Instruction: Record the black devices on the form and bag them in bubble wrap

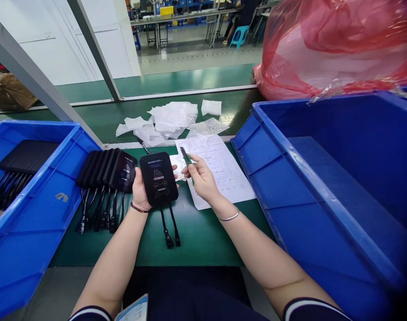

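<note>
My left hand (141, 191) is closed around a flat black electronic device (159, 183) with rounded corners and light printing on its face. Two short black cables with connectors hang from its near end, and another lead shows at its far end. To its right, my right hand (202, 178) pinches a slim green-and-black stick-like tool (186, 157), its dark end pointing up and away; its exact kind is unclear. Beside my left hand, several similar black devices (123, 171) stand in a leaning row with their cables towards me. A printed paper sheet (223, 174) lies under my right hand.
A blue bin (61, 178) on the left holds more black devices (29, 156). A large blue bin (290, 178) bounds the right side. Bubble wrap (173, 118) lies behind the devices. A pink plastic bag (337, 49) bulges behind the right bin. A metal post (46, 76) rises at left.
</note>
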The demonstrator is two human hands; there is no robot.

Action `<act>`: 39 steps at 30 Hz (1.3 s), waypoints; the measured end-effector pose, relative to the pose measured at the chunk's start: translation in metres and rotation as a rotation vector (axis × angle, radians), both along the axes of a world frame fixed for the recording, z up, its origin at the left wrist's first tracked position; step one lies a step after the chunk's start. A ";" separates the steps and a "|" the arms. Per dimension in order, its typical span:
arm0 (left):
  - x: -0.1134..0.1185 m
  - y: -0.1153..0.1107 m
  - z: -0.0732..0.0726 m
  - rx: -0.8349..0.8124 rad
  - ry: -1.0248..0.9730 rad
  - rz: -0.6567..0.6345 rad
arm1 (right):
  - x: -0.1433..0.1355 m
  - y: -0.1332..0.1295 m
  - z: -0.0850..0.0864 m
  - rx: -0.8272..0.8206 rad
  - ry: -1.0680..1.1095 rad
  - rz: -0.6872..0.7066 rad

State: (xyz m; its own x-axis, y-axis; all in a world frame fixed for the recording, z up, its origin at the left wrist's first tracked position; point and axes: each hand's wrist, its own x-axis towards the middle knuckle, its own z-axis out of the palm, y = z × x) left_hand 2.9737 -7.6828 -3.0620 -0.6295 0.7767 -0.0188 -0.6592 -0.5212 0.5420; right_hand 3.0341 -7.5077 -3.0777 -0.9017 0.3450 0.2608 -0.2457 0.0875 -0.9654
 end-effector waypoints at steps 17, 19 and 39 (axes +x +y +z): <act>0.012 0.007 0.004 -0.079 -0.053 -0.175 | 0.009 0.021 0.012 0.277 0.120 -0.236; 0.012 0.007 0.004 -0.086 -0.055 -0.179 | 0.010 0.023 0.013 0.309 0.119 -0.249; 0.012 0.009 0.006 -0.100 -0.080 -0.168 | 0.017 0.012 0.024 0.195 0.004 -0.096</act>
